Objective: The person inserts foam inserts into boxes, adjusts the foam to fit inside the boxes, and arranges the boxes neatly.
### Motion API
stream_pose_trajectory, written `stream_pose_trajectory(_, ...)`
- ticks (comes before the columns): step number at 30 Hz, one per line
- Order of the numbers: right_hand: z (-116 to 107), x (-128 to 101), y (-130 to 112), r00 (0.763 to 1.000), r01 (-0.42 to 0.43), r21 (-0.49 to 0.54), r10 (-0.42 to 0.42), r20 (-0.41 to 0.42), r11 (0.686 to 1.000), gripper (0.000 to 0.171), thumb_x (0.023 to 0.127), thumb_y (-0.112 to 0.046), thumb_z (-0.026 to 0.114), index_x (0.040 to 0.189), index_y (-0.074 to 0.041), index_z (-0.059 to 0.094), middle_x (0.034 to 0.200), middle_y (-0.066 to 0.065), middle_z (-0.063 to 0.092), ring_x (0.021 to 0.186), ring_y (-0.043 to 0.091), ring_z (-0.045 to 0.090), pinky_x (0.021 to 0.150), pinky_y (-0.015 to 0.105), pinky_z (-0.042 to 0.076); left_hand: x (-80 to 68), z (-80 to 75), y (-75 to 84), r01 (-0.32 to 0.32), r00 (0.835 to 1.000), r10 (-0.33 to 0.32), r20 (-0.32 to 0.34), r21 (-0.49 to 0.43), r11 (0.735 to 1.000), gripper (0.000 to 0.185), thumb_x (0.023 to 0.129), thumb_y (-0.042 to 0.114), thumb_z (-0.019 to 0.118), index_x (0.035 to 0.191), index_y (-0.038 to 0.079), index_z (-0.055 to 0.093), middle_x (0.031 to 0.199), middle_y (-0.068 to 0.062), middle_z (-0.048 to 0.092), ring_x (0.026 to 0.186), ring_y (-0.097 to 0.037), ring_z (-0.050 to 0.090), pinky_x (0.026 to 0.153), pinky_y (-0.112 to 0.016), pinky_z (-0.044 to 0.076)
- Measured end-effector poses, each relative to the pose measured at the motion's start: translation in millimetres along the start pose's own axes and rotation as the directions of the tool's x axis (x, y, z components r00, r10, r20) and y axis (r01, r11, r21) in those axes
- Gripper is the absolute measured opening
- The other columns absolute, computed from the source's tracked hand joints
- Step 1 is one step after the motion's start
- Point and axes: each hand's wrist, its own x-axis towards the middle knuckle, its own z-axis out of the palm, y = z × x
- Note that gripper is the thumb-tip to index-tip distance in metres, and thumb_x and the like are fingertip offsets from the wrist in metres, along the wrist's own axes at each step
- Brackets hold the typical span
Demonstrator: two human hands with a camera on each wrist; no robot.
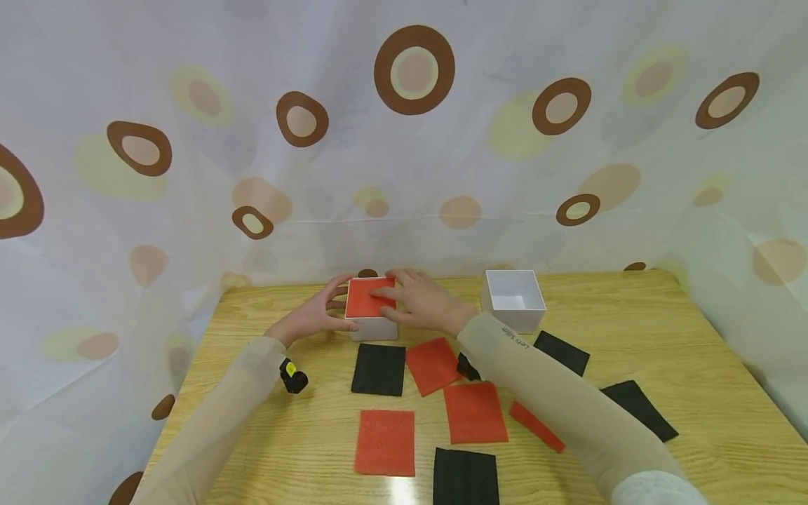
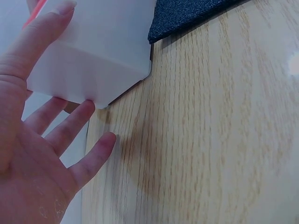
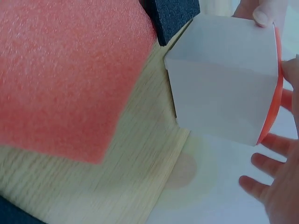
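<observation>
A white box (image 1: 375, 328) stands at the back of the wooden table (image 1: 694, 337), with a red foam sheet (image 1: 366, 298) lying across its top. My left hand (image 1: 315, 315) touches the box's left side, thumb against the wall and fingers spread. My right hand (image 1: 419, 300) rests its straight fingers flat on the red sheet. In the left wrist view the left hand (image 2: 37, 154) lies with its thumb along the box (image 2: 93, 51). The right wrist view has the box (image 3: 224, 88) with the sheet's red edge (image 3: 273, 102) along its top.
An open white box (image 1: 527, 319) stands to the right. Several loose red sheets (image 1: 432, 365) and black sheets (image 1: 379, 368) lie on the table nearer me. A small black and yellow device (image 1: 292, 377) sits by my left forearm. A spotted curtain surrounds the table.
</observation>
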Motion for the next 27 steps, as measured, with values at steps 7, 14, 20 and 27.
stream_pose_trajectory(7, -1, 1, -3, 0.997, -0.080, 0.034, 0.079, 0.017, 0.996, 0.047, 0.106, -0.043, 0.057, 0.149, -0.025, 0.060, 0.157, 0.022, 0.044, 0.143, 0.042, 0.044, 0.115, 0.059, 0.039, -0.3, 0.5, 1.0, 0.006, 1.000, -0.006, -0.011, 0.012, 1.000, 0.109, 0.089, 0.022, 0.086, 0.168, 0.020, 0.011, 0.167, -0.018, 0.027, 0.144, -0.042, 0.044, 0.113, -0.059, 0.042)
stream_pose_trajectory(14, -1, 0, -6, 0.992, -0.119, 0.043, 0.117, 0.043, 0.992, 0.051, 0.106, -0.049, 0.054, 0.150, -0.023, 0.058, 0.160, 0.020, 0.040, 0.146, 0.040, 0.039, 0.119, 0.058, 0.035, -1.2, 1.9, 1.4, 0.009, 1.000, -0.009, -0.020, 0.006, 1.000, 0.109, 0.088, 0.022, 0.086, 0.168, 0.021, 0.012, 0.167, -0.018, 0.028, 0.143, -0.042, 0.044, 0.113, -0.059, 0.042)
stream_pose_trajectory(20, 0, -8, -2, 0.980, 0.076, -0.025, -0.079, -0.182, 0.997, 0.031, 0.104, -0.037, 0.063, 0.123, -0.014, 0.073, 0.128, 0.011, 0.063, 0.125, 0.032, 0.054, 0.112, 0.051, 0.041, -1.0, 3.3, 0.9, 0.003, 1.000, -0.003, -0.013, 0.005, 1.000, 0.109, 0.088, 0.023, 0.086, 0.168, 0.020, 0.011, 0.166, -0.017, 0.029, 0.142, -0.042, 0.046, 0.111, -0.058, 0.044)
stream_pose_trajectory(27, -1, -14, 6, 0.955, 0.213, 0.000, -0.208, -0.213, 0.977, 0.026, 0.100, -0.039, 0.066, 0.108, -0.015, 0.075, 0.116, 0.004, 0.068, 0.120, 0.028, 0.055, 0.109, 0.046, 0.043, -1.9, 1.6, 0.5, 0.000, 1.000, 0.000, -0.019, -0.008, 1.000, 0.110, 0.088, 0.020, 0.086, 0.168, 0.019, 0.011, 0.166, -0.018, 0.030, 0.142, -0.042, 0.046, 0.110, -0.057, 0.044)
